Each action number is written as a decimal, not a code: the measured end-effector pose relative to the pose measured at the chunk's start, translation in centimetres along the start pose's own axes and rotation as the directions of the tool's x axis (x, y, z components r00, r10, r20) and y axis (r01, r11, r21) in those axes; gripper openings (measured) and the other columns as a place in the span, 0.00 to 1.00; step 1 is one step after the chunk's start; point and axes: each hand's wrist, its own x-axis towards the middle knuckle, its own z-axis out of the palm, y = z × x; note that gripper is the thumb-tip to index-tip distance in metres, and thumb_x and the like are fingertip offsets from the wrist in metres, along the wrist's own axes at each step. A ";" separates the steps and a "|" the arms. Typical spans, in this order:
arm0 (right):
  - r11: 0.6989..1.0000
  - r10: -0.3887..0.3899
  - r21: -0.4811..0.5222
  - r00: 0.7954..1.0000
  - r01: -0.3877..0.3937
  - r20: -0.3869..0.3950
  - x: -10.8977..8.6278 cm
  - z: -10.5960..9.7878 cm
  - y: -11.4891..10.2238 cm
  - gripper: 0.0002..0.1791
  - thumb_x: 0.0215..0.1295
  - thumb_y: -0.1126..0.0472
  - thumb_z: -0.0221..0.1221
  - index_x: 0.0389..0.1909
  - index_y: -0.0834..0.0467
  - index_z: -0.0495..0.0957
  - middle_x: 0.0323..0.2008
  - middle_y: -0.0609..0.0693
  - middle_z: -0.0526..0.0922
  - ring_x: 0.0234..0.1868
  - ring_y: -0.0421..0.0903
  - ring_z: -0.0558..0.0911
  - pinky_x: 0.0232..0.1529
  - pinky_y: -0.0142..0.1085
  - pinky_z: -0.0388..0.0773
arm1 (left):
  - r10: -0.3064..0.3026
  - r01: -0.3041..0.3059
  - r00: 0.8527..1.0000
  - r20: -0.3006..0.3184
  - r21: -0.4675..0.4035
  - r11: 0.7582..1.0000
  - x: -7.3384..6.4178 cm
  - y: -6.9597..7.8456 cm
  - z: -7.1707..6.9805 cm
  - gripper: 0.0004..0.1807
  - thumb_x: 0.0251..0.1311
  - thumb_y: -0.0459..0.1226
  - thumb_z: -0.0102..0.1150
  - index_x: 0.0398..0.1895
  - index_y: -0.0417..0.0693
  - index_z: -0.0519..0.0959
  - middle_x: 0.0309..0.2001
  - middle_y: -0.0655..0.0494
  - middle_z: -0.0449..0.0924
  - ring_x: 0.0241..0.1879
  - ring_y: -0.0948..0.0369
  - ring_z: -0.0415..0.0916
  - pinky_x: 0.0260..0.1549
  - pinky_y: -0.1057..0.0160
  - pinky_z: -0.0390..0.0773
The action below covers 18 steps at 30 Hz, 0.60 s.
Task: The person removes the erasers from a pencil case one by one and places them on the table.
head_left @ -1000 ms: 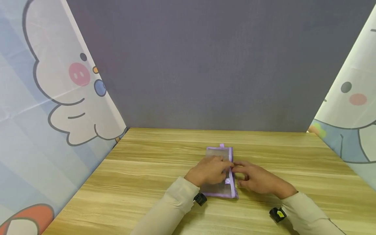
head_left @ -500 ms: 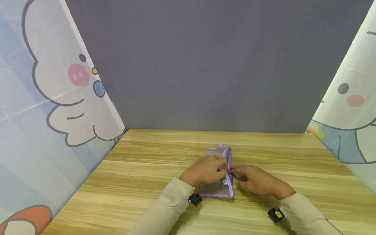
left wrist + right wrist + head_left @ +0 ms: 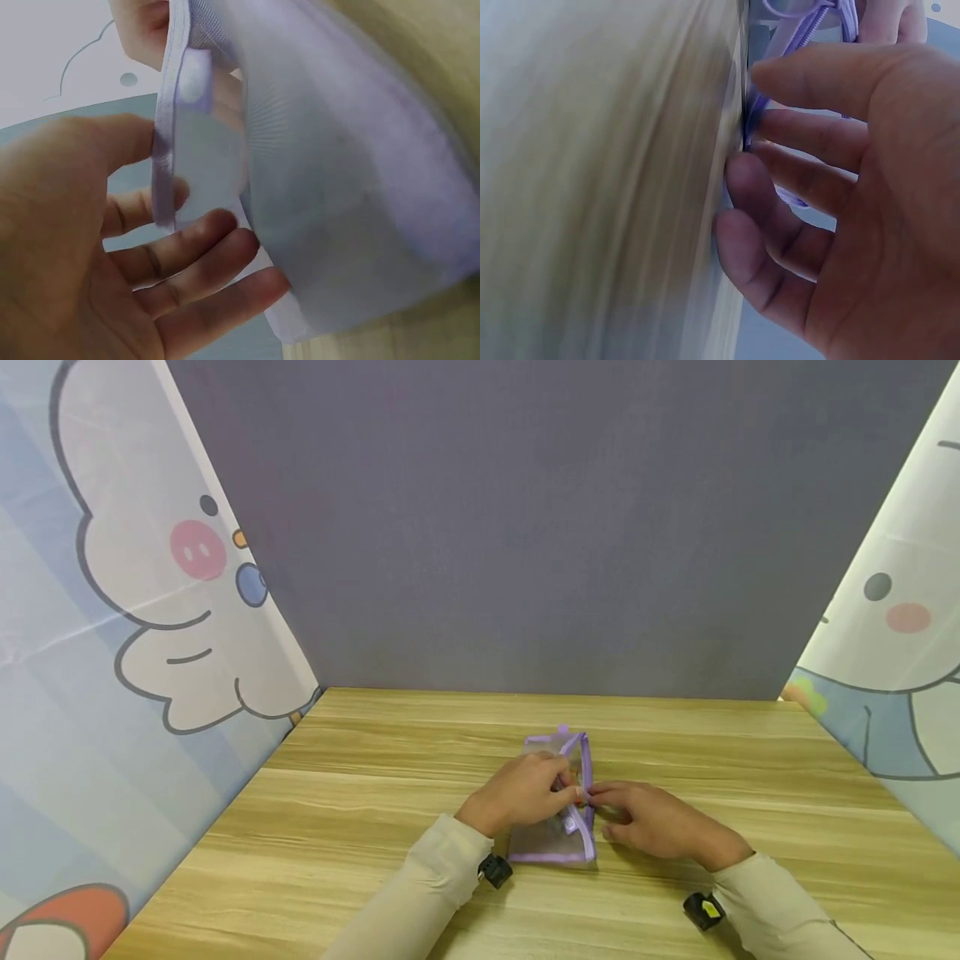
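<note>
The pouch (image 3: 542, 843) is showing grey mesh edged in purple. Under it, the table (image 3: 360, 806) is displaying yellow-brown wood grain; behind it, a panel (image 3: 525, 527) is appearing plain dark grey. Left of the pouch, a pale-blue striped sheet (image 3: 60, 760) is bearing a white, pink-snouted cartoon figure (image 3: 127, 468). Near the pouch, 2 sleeves (image 3: 412, 893) are showing beige.

From above, the head view looks forward and down across the surface (image 3: 262, 860); both wrist views, close up, share the pouch (image 3: 322, 202).
</note>
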 end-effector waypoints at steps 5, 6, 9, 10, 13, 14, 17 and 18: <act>0.997 0.056 -0.049 0.998 -0.055 0.019 -0.1 -0.2 -0.2 0.19 0.67 0.58 0.64 0.57 0.59 0.82 0.65 0.55 0.76 0.64 0.61 0.74 0.61 0.58 0.70 | -0.026 0.025 0.998 -0.052 -0.014 1.000 0.2 0.0 0.2 0.09 0.69 0.45 0.56 0.29 0.60 0.77 0.30 0.71 0.75 0.29 0.71 0.70 0.27 0.72 0.70; 0.996 0.070 -0.057 0.997 -0.069 0.024 -0.1 -0.3 -0.2 0.19 0.67 0.57 0.64 0.57 0.58 0.82 0.65 0.54 0.76 0.64 0.61 0.74 0.61 0.58 0.70 | -0.033 0.032 0.998 -0.059 -0.024 0.999 0.3 0.1 0.2 0.09 0.69 0.44 0.57 0.29 0.59 0.77 0.29 0.71 0.76 0.29 0.71 0.70 0.26 0.72 0.70; 0.992 0.099 -0.081 0.995 -0.097 0.027 -0.1 -0.4 -0.2 0.17 0.68 0.57 0.63 0.56 0.56 0.83 0.64 0.53 0.77 0.64 0.60 0.75 0.60 0.58 0.71 | -0.049 0.046 0.996 -0.081 -0.038 0.998 0.3 0.2 0.3 0.08 0.66 0.42 0.58 0.28 0.58 0.76 0.28 0.71 0.75 0.28 0.70 0.70 0.25 0.72 0.69; 0.990 0.102 -0.095 0.995 -0.100 0.022 -0.1 -0.4 -0.2 0.17 0.68 0.57 0.63 0.55 0.56 0.84 0.64 0.53 0.77 0.63 0.60 0.75 0.60 0.58 0.71 | -0.054 0.050 0.995 -0.085 -0.050 0.998 0.3 0.2 0.4 0.07 0.65 0.41 0.59 0.28 0.58 0.76 0.27 0.70 0.74 0.27 0.70 0.70 0.24 0.72 0.69; 0.986 0.103 -0.131 0.995 -0.102 0.001 -0.1 -0.4 -0.1 0.14 0.67 0.58 0.63 0.52 0.55 0.85 0.62 0.53 0.79 0.61 0.60 0.77 0.58 0.57 0.73 | -0.055 0.047 0.993 -0.101 -0.082 0.996 0.3 0.3 0.5 0.06 0.64 0.39 0.60 0.29 0.57 0.76 0.27 0.69 0.74 0.26 0.70 0.70 0.23 0.72 0.69; 0.984 0.106 -0.141 0.994 -0.106 -0.005 -0.1 -0.4 -0.1 0.14 0.67 0.57 0.63 0.51 0.54 0.85 0.61 0.53 0.80 0.60 0.60 0.78 0.57 0.57 0.73 | -0.049 0.039 0.993 -0.108 -0.097 0.994 0.4 0.3 0.5 0.04 0.63 0.38 0.60 0.30 0.56 0.77 0.27 0.69 0.74 0.26 0.70 0.69 0.23 0.73 0.69; 0.979 0.121 -0.162 0.992 -0.123 -0.018 -0.2 -0.5 0.0 0.13 0.68 0.56 0.62 0.50 0.52 0.86 0.60 0.52 0.80 0.59 0.60 0.79 0.55 0.57 0.75 | -0.011 -0.003 0.994 -0.112 -0.131 0.991 0.4 0.3 0.5 0.05 0.63 0.35 0.58 0.35 0.53 0.82 0.30 0.68 0.77 0.24 0.70 0.68 0.22 0.73 0.69; 0.977 0.133 -0.164 0.991 -0.134 -0.022 -0.2 -0.6 0.0 0.12 0.68 0.56 0.62 0.49 0.52 0.86 0.60 0.52 0.81 0.59 0.60 0.79 0.55 0.57 0.75 | 0.002 -0.017 0.994 -0.110 -0.138 0.990 0.4 0.3 0.6 0.07 0.64 0.34 0.57 0.38 0.53 0.83 0.32 0.67 0.79 0.24 0.70 0.68 0.21 0.73 0.68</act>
